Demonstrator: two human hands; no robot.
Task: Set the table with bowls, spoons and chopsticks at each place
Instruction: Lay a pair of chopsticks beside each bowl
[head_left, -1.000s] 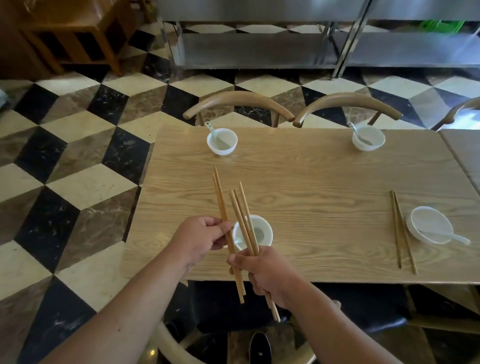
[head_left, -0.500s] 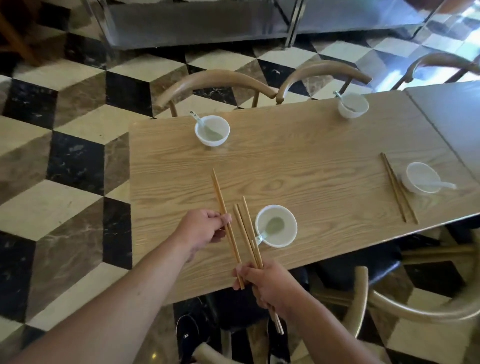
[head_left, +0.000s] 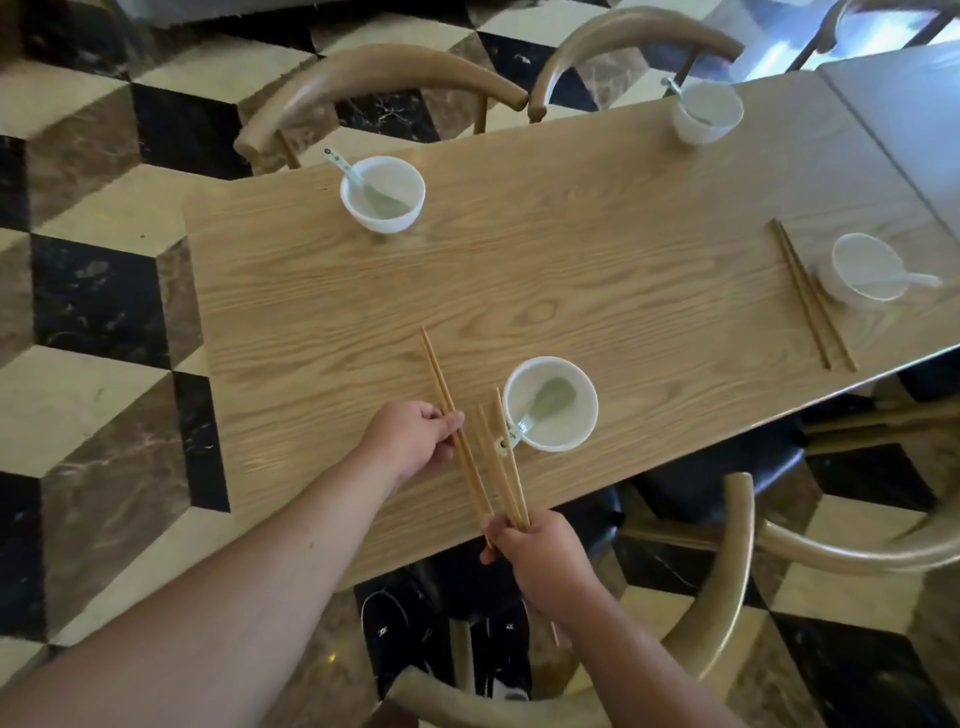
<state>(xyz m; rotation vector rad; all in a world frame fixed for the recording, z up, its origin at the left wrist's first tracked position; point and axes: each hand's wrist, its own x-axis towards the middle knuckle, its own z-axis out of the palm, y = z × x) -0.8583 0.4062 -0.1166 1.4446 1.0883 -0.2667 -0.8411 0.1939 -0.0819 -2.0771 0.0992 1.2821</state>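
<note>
We are viewing a pale oak-grain wooden counter (head_left: 571, 270) standing on a black, cream and brown marble floor (head_left: 98, 301). Motion blur is softening the far white bowls. Our left hand (head_left: 415, 441) is pinching one pair of long wooden chopsticks (head_left: 441, 384); our right hand (head_left: 540, 556) is gripping a second bundle (head_left: 506, 467), just beside the near white ceramic bowl (head_left: 550, 402).

The worktop (head_left: 597, 291) lies bare across its middle. A bowl (head_left: 550, 402) stands just right of the held chopsticks (head_left: 498, 467).
</note>
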